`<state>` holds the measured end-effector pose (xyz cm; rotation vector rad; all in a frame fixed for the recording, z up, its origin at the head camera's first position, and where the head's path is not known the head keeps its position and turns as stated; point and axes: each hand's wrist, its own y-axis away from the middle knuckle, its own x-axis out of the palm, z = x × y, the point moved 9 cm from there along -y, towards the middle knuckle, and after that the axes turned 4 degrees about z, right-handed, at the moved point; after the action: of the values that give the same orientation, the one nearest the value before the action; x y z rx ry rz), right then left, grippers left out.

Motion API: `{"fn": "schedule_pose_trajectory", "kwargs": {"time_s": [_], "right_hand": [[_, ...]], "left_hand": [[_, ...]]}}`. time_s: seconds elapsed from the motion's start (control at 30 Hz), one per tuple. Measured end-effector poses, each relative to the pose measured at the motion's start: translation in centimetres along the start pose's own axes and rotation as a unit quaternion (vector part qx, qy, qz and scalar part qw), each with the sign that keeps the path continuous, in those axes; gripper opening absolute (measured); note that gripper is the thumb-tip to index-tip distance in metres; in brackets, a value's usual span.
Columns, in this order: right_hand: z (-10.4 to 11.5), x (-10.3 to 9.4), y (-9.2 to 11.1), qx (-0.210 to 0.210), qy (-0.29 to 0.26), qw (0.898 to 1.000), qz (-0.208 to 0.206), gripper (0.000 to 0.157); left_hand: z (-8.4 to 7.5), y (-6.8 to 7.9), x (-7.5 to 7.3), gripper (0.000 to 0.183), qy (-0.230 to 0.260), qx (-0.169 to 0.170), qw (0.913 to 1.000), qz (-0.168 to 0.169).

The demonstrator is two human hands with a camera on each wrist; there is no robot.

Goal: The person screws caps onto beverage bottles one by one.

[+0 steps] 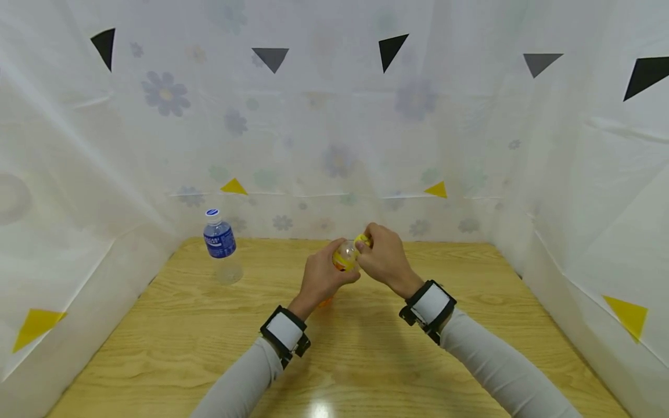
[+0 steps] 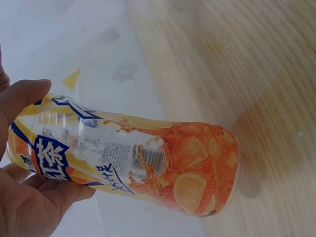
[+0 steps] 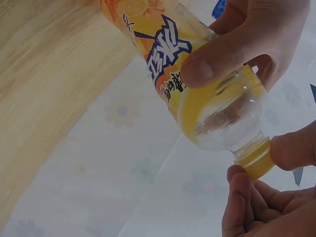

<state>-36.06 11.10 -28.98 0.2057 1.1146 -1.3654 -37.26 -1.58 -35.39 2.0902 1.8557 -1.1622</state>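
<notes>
A clear plastic drink bottle (image 2: 143, 153) with an orange and yellow label appears in all three views. My left hand (image 1: 321, 276) grips it round its upper body, thumb on one side and fingers on the other. In the right wrist view its yellow cap (image 3: 257, 160) sits at the neck, pinched between the thumb and fingers of my right hand (image 1: 385, 255). The bottle looks empty of liquid. It leans, its neck toward the right hand; whether its base touches the table cannot be told.
A second clear bottle (image 1: 219, 241) with a blue label and white cap stands upright at the table's back left. The wooden table (image 1: 172, 337) is enclosed by white floral sheeting (image 1: 334, 128) at the back and both sides, marked with black and yellow triangles.
</notes>
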Motion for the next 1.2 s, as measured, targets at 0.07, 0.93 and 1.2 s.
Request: {"fn": "schedule_pose_trajectory", "kwargs": {"time_s": [0.07, 0.93, 1.2], "right_hand": [[-0.1, 0.1, 0.0, 0.007, -0.005, 1.000, 0.007, 0.012], [1.3, -0.2, 0.3, -0.023, 0.054, 0.997, 0.049, 0.031], [1.1, -0.4, 0.4, -0.043, 0.038, 0.998, 0.014, 0.021]], "left_hand": [[0.0, 0.0, 0.0, 0.065, 0.000, 0.000, 1.0000, 0.001], [0.1, 0.0, 0.1, 0.071, -0.002, -0.005, 0.9999, 0.010], [0.1, 0.1, 0.2, 0.071, 0.000, -0.001, 0.9999, 0.012]]}}
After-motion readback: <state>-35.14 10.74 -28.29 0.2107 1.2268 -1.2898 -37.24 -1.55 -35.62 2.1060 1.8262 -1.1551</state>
